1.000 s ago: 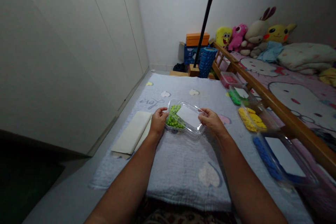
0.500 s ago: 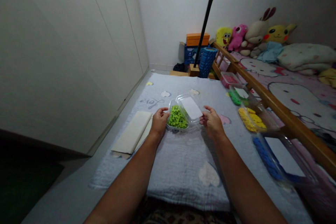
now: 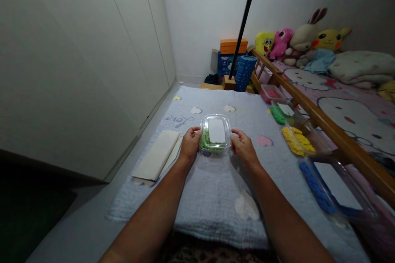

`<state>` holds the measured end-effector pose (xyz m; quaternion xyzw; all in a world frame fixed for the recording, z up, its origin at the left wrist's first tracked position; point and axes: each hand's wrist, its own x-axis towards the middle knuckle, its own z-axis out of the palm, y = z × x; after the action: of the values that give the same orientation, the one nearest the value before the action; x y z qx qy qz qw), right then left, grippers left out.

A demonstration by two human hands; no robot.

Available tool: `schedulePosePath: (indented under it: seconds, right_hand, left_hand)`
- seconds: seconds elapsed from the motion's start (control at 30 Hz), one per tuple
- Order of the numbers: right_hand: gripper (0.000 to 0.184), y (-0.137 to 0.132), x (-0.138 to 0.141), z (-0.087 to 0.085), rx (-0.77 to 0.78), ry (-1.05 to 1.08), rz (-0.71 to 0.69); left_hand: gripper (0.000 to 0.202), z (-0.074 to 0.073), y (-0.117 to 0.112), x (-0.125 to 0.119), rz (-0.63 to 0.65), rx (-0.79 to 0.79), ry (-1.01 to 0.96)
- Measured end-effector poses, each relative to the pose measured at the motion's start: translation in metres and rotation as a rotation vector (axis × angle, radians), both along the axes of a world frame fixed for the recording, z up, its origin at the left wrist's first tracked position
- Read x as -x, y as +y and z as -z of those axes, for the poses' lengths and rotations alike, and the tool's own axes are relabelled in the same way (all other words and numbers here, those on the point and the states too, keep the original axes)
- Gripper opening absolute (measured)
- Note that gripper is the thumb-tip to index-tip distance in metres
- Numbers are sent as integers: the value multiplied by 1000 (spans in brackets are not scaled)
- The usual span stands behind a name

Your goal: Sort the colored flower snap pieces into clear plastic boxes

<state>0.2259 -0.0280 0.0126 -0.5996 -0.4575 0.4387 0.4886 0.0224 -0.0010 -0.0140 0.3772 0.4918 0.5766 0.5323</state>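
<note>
In the middle of the cloth stands a clear plastic container (image 3: 203, 148) with small light-green pieces (image 3: 206, 137) inside. Its clear lid (image 3: 226, 125), with a white label (image 3: 217, 130) on it, lies over the top; whether it is pressed down I cannot tell. The fingers of my left hand (image 3: 190, 143) are closed on the container's left side. On the opposite side my right hand (image 3: 243, 144) pinches the lid's right edge between thumb and fingers.
Folded cream cloth or paper (image 3: 159, 155) lies to the left. Along the right stand clear containers of pink (image 3: 272, 93), green (image 3: 278, 114), yellow (image 3: 298, 140) and blue pieces (image 3: 317, 187), beside a wooden bed rail (image 3: 333, 120). A black pole (image 3: 245, 22) rises behind the blue-grey cloth (image 3: 212, 197).
The lid has moved left from its tilted place over the right half and now covers the container. My right hand moved left with it; my left hand stays at the container.
</note>
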Motion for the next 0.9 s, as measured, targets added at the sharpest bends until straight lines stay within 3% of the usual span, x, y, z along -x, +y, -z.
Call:
schedulePosePath:
  seconds: [0.2,0.5,0.9]
  right_hand:
    - [72,-6,6,3,-51,-224,-59]
    - [61,-10,10,3,-106,-391,-40]
    - [68,-9,7,13,-55,-325,-118]
  left_hand:
    - [55,-3,-3,0,7,11,-2]
    - [58,-6,-4,-2,11,4,14]
    - [55,-1,-4,0,7,-13,56]
